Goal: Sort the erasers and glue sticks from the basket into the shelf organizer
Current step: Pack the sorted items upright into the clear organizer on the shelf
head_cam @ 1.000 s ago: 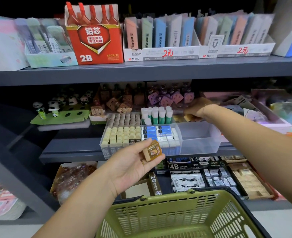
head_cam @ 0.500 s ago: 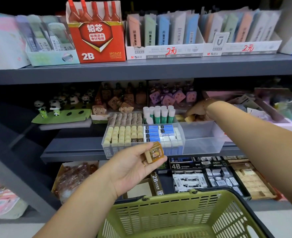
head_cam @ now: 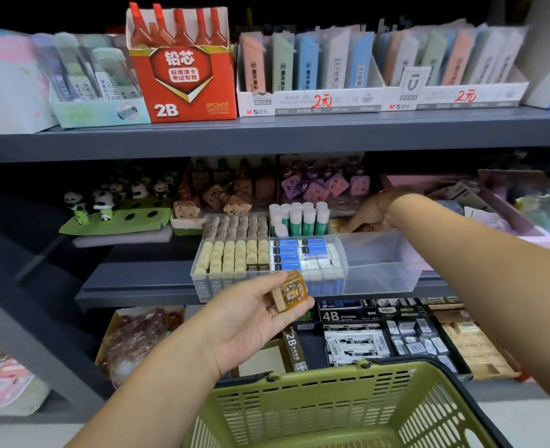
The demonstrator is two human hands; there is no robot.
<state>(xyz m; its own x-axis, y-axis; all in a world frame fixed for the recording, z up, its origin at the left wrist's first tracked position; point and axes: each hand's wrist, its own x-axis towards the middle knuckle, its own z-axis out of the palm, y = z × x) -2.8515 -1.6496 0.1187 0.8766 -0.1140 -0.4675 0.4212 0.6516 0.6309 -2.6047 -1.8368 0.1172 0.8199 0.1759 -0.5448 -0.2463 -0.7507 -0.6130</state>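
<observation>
Grey shelving (head_cam: 267,137) fills your view, tier on tier of stationery. Down at the bottom edge sits the green basket (head_cam: 299,412), its rim just under your left forearm. On the middle tier, there's the clear shelf organizer (head_cam: 380,270), standing at the front lip. Its right front compartment shows only bare plastic walls.

Your right hand (head_cam: 369,215) is reaching over the organizer's back right corner, just beside the glue sticks (head_cam: 299,218). It's blurred and turned away, so I can't tell whether the fingers are spread or closed on anything.

Your left hand (head_cam: 251,315) is palm-up in front of the organizer, above the basket. Thumb and fingertips are pinching a small amber eraser (head_cam: 291,291) with a cartoon print on its wrapper.

Inside the organizer, the glue sticks stand upright with white caps in the middle back compartment. Blue-sleeved erasers (head_cam: 299,253) are packed in the front compartment just ahead of them. Cream erasers (head_cam: 231,257) stand in rows in the left front compartment. There's a ring (head_cam: 271,312) on one finger of your left hand.
</observation>
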